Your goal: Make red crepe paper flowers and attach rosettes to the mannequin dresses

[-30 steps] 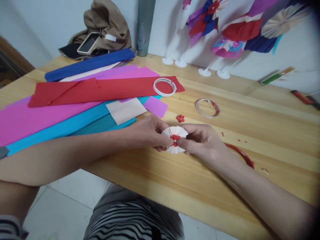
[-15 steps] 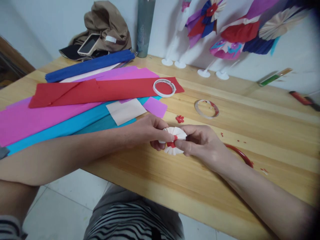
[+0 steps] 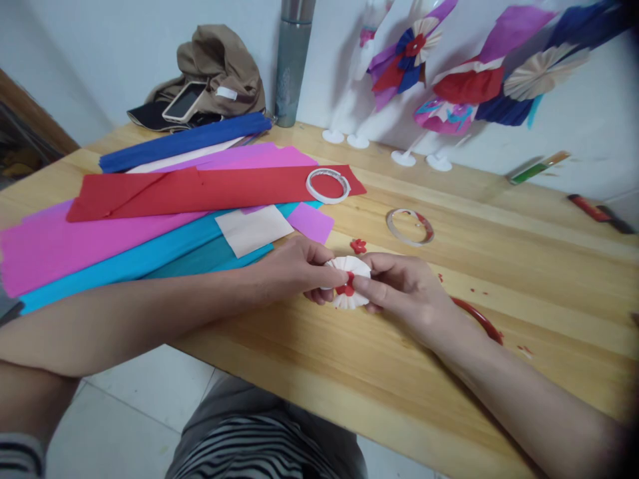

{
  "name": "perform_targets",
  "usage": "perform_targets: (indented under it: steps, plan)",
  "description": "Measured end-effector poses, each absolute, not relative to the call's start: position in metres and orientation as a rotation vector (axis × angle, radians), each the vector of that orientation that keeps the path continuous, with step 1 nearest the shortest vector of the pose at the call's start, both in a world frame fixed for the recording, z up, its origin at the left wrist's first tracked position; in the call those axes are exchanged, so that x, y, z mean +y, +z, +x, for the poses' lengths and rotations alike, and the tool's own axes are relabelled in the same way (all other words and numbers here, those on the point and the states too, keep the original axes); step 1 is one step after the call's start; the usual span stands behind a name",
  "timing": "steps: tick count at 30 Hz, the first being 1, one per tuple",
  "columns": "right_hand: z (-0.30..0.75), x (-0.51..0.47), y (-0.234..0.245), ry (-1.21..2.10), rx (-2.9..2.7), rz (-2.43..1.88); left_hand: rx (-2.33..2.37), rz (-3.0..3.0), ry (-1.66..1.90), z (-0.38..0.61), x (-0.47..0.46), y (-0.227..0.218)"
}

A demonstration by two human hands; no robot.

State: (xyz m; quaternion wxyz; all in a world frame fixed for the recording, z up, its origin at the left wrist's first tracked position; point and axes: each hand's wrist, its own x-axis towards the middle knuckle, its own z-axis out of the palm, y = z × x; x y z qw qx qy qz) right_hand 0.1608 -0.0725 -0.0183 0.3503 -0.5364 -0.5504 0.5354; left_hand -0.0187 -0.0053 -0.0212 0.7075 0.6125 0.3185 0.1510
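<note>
A round, pleated cream paper rosette (image 3: 351,303) is held just above the table's front part, between both hands. At its middle sits a small red flower piece (image 3: 344,289), partly covered by my thumbs. My left hand (image 3: 302,266) grips the rosette's left side, with the thumb on the red centre. From the right, my right hand (image 3: 402,283) pinches it, its thumb also on the red piece and its fingers behind the paper. Just beyond the hands lies a loose red flower (image 3: 358,246). A red curved strip (image 3: 478,318) is partly hidden behind my right forearm.
Crepe paper sheets, including a red one (image 3: 239,193) under a tape roll (image 3: 328,186), lie at left. Another tape roll (image 3: 410,227) is behind my right hand. Paper-dressed stands (image 3: 403,158), a bottle (image 3: 293,73) and a box cutter (image 3: 599,211) are farther back.
The view has shifted slightly, so the background sits lower. Both hands keep their hold on the rosette, and both thumbs stay pressed at its red centre.
</note>
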Motion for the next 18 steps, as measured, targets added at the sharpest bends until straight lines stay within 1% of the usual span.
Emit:
perform_targets:
  steps: [7,18]
  plan:
    - [0.162,-0.072,-0.019,1.41,-1.378,-1.418,0.711,1.351,0.332,-0.019,-0.005,-0.023]
    - [0.153,-0.07,-0.014,1.389,-1.47,-1.26,0.77,1.348,0.344,-0.016,-0.007,-0.018]
